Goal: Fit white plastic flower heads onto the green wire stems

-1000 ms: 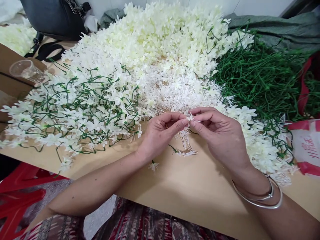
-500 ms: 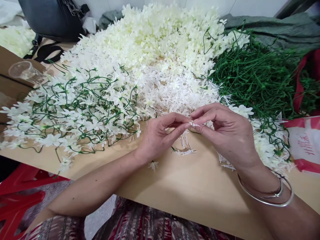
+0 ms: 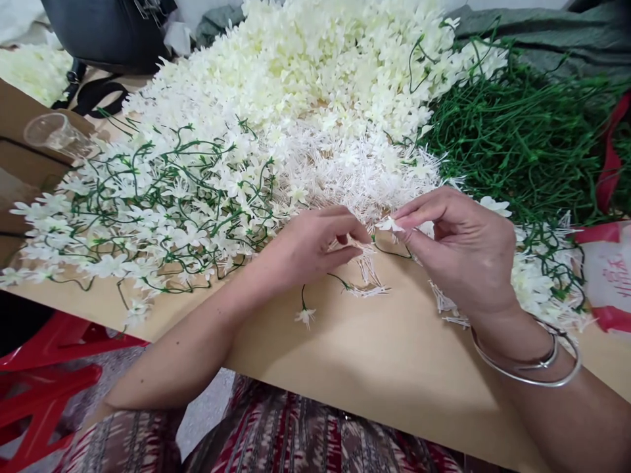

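White blossom (image 3: 388,225): small, thin petals splayed, right there between the hands.
Right hand (image 3: 456,249): pinching it, thumb against forefinger!
Left hand (image 3: 320,243): let go, fingers loosely curled, thumb apart.
Tabletop (image 3: 355,368): smooth tan, heaped with white flowers (image 3: 315,72) and green stems (image 3: 522,141).
Packet (image 3: 611,272): red-and-white, red characters, too blurred to read.
Floor (image 3: 210,407): speckled grey, red stools (image 3: 73,380) at left.

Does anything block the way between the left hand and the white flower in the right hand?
Nothing visible does. Only a small open gap separates the left hand from the white flower pinched in the right hand. The green stem and white stamens nearby appear to lie lower, on the table.
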`<state>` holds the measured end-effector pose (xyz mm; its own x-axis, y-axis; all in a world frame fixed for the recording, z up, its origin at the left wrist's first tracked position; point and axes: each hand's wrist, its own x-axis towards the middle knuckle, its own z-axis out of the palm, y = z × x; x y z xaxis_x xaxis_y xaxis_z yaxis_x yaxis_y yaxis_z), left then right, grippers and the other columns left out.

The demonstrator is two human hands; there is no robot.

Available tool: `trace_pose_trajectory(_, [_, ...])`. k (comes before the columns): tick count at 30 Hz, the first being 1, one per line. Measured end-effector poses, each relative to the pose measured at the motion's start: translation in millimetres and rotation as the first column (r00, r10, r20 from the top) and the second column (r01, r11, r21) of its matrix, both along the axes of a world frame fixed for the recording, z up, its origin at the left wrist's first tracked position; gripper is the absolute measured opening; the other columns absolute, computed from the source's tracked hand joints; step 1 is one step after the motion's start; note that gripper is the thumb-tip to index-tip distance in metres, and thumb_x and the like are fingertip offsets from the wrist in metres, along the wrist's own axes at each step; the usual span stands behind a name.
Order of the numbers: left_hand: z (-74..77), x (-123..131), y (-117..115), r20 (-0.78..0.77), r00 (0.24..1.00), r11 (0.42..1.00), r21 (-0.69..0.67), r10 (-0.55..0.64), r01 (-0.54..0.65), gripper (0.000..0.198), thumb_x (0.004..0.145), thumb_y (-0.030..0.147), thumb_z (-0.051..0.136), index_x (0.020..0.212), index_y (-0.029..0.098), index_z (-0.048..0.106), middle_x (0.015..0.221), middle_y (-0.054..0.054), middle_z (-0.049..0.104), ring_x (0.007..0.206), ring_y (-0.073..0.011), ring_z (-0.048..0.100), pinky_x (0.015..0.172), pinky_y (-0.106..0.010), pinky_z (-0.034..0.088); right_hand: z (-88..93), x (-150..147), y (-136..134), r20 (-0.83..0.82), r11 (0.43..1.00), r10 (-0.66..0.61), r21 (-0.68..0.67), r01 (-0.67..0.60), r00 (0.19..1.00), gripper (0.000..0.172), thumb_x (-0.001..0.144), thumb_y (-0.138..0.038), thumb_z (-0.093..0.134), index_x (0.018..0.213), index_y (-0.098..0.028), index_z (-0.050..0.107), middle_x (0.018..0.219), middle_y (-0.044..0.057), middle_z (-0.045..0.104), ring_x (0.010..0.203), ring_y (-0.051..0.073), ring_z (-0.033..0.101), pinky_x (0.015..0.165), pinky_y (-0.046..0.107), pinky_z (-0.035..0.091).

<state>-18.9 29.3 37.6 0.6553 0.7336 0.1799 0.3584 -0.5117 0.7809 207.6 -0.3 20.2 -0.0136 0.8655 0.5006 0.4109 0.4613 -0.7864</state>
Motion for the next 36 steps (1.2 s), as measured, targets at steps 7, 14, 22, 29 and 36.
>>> trace_pose_trajectory(7, [0.1,-10,5,-0.271,0.916,0.955,-0.092,-0.296,0.281,0.016,0.085,0.008,0.075,0.091,0.022,0.080,0.099,-0.003,0.074,0.084,-0.0159,0.069,0.077,-0.027,0.048,-0.5,0,4,-0.119,0.988,-0.033,-0.153,0.015,0.992,0.021,0.085,-0.029,0.084,0.072,-0.034,0.069,0.082,0.001,0.071,0.082,0.025,0.068,0.081,0.045,0.054])
trace_pose_trajectory(14, [0.5,-9,5,-0.259,0.911,0.947,-0.102,-0.322,0.306,0.019,0.091,0.008,0.067,0.079,0.020,0.076,0.091,-0.003,0.071,0.078,-0.0141,0.065,0.075,-0.026,0.045,-4.2,3,7,-0.205,0.960,-0.029,-0.277,-0.029,0.978,0.022,0.078,-0.039,0.093,0.073,-0.036,0.072,0.079,0.000,0.073,0.076,0.024,0.066,0.074,0.043,0.055])
trace_pose_trajectory(22, [0.9,-3,2,0.063,0.995,0.984,-0.168,0.078,-0.066,0.009,0.100,0.025,0.066,0.094,0.019,0.069,0.083,-0.002,0.071,0.075,-0.0136,0.063,0.071,-0.025,0.048,-14.4,5,11,-0.384,0.926,0.024,-0.339,-0.165,0.923,0.021,0.072,-0.038,0.098,0.073,-0.032,0.077,0.083,-0.002,0.077,0.076,0.018,0.067,0.069,0.035,0.054])
trace_pose_trajectory(29, [-17.3,11,-3,0.297,0.914,0.924,-0.344,0.277,-0.168,0.019,0.096,0.035,0.075,0.096,0.017,0.069,0.084,-0.003,0.068,0.073,-0.0128,0.060,0.067,-0.027,0.048,-18.2,5,10,-0.474,0.862,0.038,-0.429,-0.268,0.880,0.020,0.075,-0.043,0.095,0.081,-0.034,0.079,0.081,-0.001,0.077,0.068,0.018,0.068,0.063,0.036,0.055])
trace_pose_trajectory(36, [-22.5,15,-6,0.376,0.873,0.886,-0.449,0.310,-0.121,0.027,0.091,0.043,0.082,0.099,0.018,0.078,0.088,-0.005,0.076,0.074,-0.0128,0.063,0.069,-0.027,0.052,-10.1,8,11,-0.562,0.755,0.001,-0.542,-0.369,0.827,0.027,0.069,-0.042,0.099,0.077,-0.030,0.077,0.076,-0.003,0.074,0.066,0.013,0.065,0.065,0.030,0.056])
